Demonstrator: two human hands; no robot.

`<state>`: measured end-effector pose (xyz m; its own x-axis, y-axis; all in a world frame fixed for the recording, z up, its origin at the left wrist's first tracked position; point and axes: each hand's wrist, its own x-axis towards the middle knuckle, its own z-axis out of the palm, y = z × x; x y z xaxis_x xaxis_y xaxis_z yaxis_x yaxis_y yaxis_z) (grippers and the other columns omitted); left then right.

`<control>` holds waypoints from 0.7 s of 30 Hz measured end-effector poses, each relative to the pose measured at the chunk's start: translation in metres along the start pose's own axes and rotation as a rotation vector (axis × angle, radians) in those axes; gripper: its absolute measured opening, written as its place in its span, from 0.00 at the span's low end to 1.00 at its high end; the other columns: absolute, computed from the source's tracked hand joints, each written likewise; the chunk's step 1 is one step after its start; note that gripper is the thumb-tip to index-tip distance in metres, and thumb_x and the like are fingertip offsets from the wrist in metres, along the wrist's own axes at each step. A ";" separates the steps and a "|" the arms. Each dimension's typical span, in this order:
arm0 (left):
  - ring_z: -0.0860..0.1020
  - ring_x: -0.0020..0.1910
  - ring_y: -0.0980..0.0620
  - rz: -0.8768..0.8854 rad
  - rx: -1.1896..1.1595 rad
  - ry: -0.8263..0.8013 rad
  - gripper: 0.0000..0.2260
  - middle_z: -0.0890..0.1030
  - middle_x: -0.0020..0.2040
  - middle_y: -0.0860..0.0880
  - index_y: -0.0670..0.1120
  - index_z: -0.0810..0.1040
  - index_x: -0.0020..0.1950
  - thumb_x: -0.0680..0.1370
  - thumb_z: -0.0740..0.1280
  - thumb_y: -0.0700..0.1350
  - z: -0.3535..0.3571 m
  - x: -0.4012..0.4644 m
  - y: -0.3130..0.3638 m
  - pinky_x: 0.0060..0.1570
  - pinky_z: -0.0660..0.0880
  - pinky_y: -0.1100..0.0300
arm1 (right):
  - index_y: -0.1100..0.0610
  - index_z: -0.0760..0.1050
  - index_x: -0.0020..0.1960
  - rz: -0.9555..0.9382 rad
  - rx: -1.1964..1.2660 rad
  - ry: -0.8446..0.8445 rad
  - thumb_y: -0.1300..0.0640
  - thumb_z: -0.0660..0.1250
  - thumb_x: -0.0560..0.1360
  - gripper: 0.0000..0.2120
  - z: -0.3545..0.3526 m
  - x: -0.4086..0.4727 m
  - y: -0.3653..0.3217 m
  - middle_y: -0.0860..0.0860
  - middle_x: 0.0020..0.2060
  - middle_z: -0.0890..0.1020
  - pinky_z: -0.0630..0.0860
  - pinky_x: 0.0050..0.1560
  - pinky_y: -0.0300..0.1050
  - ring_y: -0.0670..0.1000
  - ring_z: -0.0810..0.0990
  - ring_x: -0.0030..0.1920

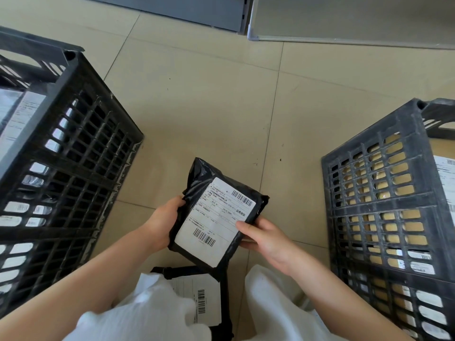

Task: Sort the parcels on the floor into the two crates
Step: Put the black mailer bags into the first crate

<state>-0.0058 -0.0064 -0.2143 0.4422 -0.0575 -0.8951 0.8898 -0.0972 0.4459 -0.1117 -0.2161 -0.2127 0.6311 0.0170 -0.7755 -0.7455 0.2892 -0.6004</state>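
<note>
Crates already held parcels, both hands (160,222) (268,239) curled fingers round a black plastic mailer bag (216,217), another black mailer (199,301) waited on the floor.

Two crates (61,148) (384,193); two loose parcels (216,217) (204,301), seemingly.

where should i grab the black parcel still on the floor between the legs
Probably by its far edge, reaching down from above between the knees: the second black parcel lies flat, label up, its near part hidden by white clothing, so only that edge is free.
</note>
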 end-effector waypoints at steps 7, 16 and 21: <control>0.77 0.56 0.54 0.393 0.302 0.067 0.11 0.76 0.61 0.52 0.51 0.71 0.58 0.80 0.66 0.38 -0.002 0.003 -0.002 0.51 0.73 0.60 | 0.56 0.77 0.61 -0.059 0.067 0.070 0.59 0.67 0.80 0.10 -0.001 -0.004 -0.009 0.54 0.53 0.86 0.82 0.46 0.48 0.52 0.87 0.47; 0.77 0.52 0.72 0.548 0.476 -0.138 0.12 0.80 0.57 0.63 0.60 0.75 0.65 0.83 0.61 0.49 -0.001 -0.043 0.037 0.50 0.69 0.72 | 0.57 0.78 0.59 -0.123 0.043 0.096 0.58 0.66 0.80 0.08 0.012 -0.011 -0.050 0.51 0.48 0.87 0.82 0.47 0.48 0.50 0.86 0.44; 0.80 0.50 0.68 0.564 0.432 -0.109 0.11 0.82 0.54 0.62 0.62 0.76 0.63 0.82 0.62 0.52 -0.009 -0.065 0.055 0.47 0.73 0.68 | 0.59 0.77 0.60 -0.198 0.011 0.029 0.58 0.66 0.81 0.10 0.033 -0.020 -0.091 0.53 0.50 0.87 0.83 0.49 0.50 0.52 0.86 0.46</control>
<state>0.0156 0.0012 -0.1318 0.7873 -0.3117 -0.5320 0.3952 -0.4072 0.8234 -0.0498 -0.2110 -0.1362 0.7590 -0.0687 -0.6475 -0.6047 0.2946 -0.7400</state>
